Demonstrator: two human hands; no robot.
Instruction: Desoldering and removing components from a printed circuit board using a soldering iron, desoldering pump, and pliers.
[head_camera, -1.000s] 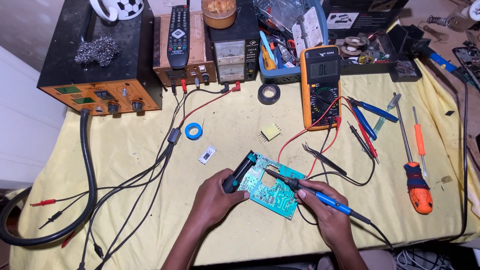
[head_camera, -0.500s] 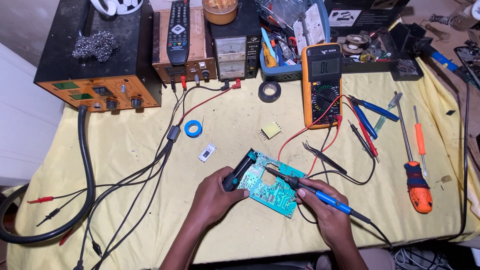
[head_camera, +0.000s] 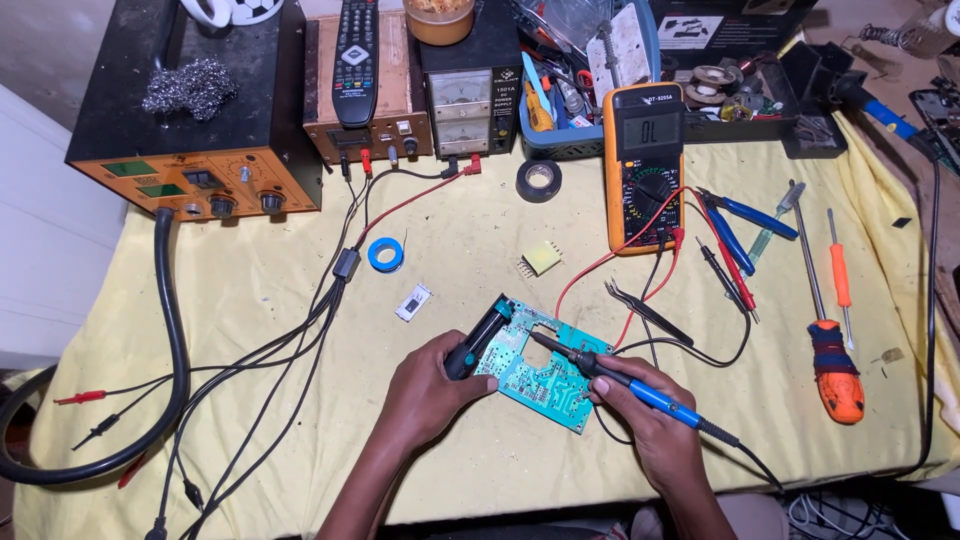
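no visible shift from the earlier frames: green circuit board (head_camera: 530, 365) stays on the yellow cloth (head_camera: 260, 300), hands unmoved. left hand (head_camera: 425, 395) stays curled tight round a black desoldering pump (head_camera: 478, 340) laid over the board's left edge. right hand (head_camera: 655, 425) keeps a closed pen grip on the blue soldering iron (head_camera: 620, 378), tip on the board. tip contact too small to resolve; forearms cut off below.

A single head-worn camera is looking steeply down from above and behind the left hand (head_camera: 430, 385) and right hand (head_camera: 645, 420), facing forward across the bench. It is sitting near enough that both forearms are entering at the bottom edge, while the instruments beyond the hands are filling the top.
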